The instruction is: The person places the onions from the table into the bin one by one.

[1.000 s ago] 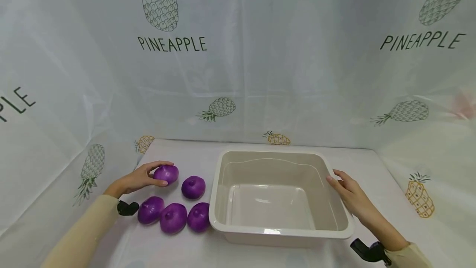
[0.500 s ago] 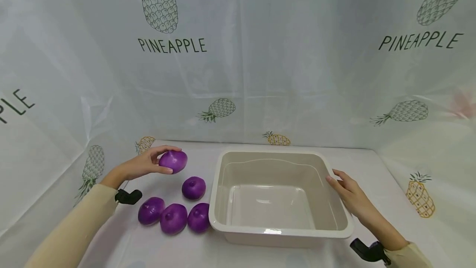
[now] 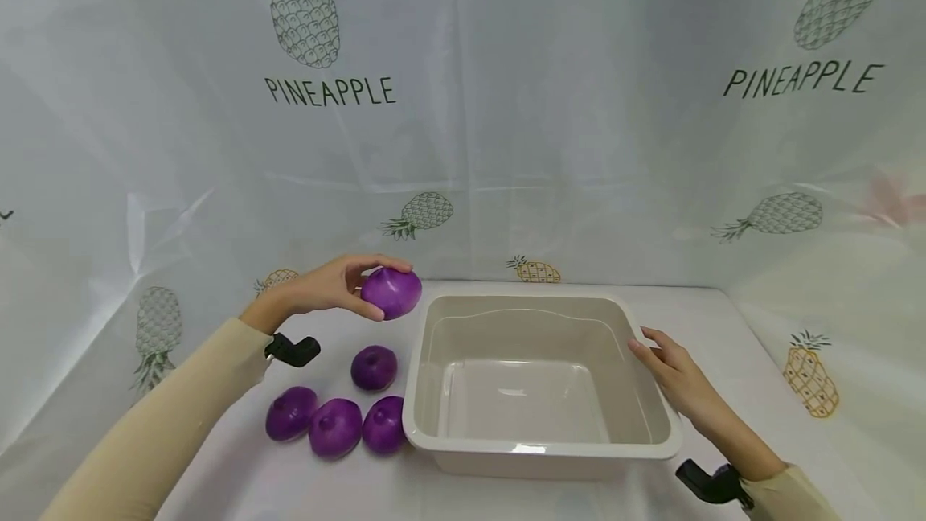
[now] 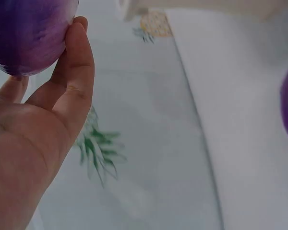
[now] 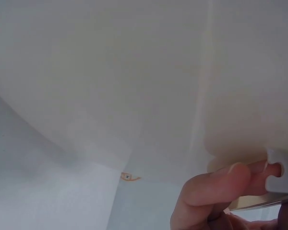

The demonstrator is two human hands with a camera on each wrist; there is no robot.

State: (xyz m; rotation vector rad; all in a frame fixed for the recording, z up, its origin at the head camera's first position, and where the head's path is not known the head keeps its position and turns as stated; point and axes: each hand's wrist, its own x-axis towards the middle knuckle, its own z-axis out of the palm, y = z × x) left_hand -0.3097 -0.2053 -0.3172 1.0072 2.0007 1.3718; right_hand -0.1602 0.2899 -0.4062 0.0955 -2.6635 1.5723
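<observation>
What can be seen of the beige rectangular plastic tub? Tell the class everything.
The beige rectangular tub looks like glossy plastic, with rounded corners, a broad rim and a curved line on its far inner wall. It stands upright and empty on the white tabletop. The person's right hand grips its right rim. A round purple onion-like object sits at its left edge; contact is unclear.

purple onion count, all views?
5. Held onion in the left hand; four on the white table left of the tub: back onion, then in front left onion, middle onion, right onion. Any behind the tub's walls would be hidden.
</observation>
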